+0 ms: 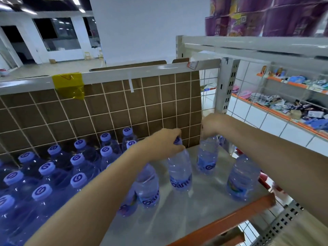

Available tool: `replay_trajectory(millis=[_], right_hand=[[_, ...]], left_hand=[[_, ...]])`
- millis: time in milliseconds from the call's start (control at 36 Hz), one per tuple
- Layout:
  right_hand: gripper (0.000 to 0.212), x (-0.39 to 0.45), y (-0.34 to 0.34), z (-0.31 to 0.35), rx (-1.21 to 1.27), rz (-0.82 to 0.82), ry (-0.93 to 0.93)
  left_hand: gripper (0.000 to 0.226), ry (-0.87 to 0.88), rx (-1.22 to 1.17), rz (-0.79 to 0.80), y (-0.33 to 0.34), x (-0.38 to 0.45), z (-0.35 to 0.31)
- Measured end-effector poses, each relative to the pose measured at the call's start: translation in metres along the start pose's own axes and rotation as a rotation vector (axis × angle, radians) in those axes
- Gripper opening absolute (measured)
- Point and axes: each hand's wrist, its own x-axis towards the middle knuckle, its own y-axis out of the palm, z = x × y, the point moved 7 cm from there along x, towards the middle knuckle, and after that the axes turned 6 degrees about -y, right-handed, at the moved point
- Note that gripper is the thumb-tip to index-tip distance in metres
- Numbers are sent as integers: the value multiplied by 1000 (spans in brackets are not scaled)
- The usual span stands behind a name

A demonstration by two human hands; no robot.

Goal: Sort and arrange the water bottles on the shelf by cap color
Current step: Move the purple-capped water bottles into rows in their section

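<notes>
Several clear water bottles with light blue caps (78, 159) stand packed in rows on the left of the grey shelf (204, 206). My left hand (165, 144) grips the cap and neck of one bottle (180, 172) in the shelf's middle. My right hand (212, 126) grips the top of another bottle (207, 158) near the back right; its cap is hidden under my fingers. Two bottles (147, 189) stand under my left forearm, their caps hidden. A further bottle (243, 180) stands under my right forearm near the shelf's right edge.
A wire grid backed with brown cardboard (124, 110) closes the shelf's rear. An upright post (226, 86) stands at the back right corner. An orange rail (230, 221) runs along the front edge. Purple packs (266, 15) sit on the shelf above. A neighbouring shelf (292, 107) holds mixed goods.
</notes>
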Motion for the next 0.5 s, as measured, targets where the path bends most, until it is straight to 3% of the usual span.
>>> replay_trajectory(millis=[194, 306, 500], right_hand=[[32, 3, 8, -1, 103, 22, -17], [11, 6, 1, 10, 249, -46, -79], [31, 7, -4, 45, 431, -35, -212]], left_hand=[[18, -91, -33, -2, -19, 30, 33], [16, -149, -7, -37, -24, 46, 50], [17, -232, 65, -56, -34, 64, 78]])
